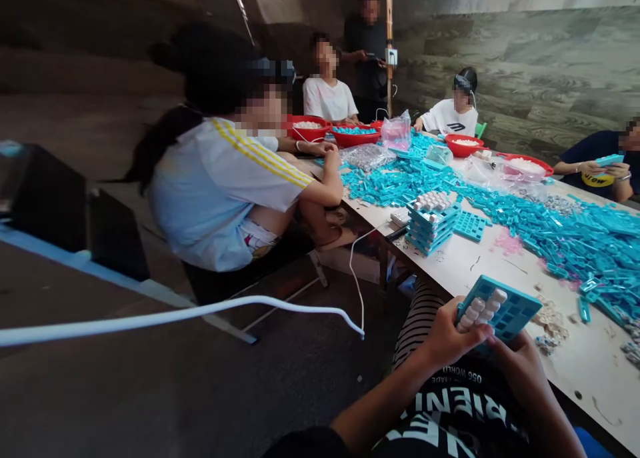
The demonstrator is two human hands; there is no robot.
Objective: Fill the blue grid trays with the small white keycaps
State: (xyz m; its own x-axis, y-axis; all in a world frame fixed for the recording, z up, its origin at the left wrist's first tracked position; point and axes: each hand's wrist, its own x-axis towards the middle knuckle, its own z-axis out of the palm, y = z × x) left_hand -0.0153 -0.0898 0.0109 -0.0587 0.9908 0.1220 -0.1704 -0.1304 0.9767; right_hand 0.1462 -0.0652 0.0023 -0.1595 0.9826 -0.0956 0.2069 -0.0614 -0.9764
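A blue slotted tray (pixel 519 306) is held tilted above my lap, close to the table's edge. Several white cube-like pieces (pixel 479 306) sit in rows on its left part; the slots on its right part show no white pieces. My left hand (pixel 450 335) grips the tray's left side, its thumb against the lowest white pieces. My right hand (pixel 517 361) holds the tray's lower edge from the right, its thumb close to my left thumb and its other fingers mostly hidden behind the tray.
On the white table (pixel 560 385) stand stacked blue trays (pixel 430 228), a long heap of blue pieces (pixel 540 228) and red bowls (pixel 463 146). A person (pixel 235 171) sits at the left; others are farther back. A white cable (pixel 240 303) crosses the left foreground.
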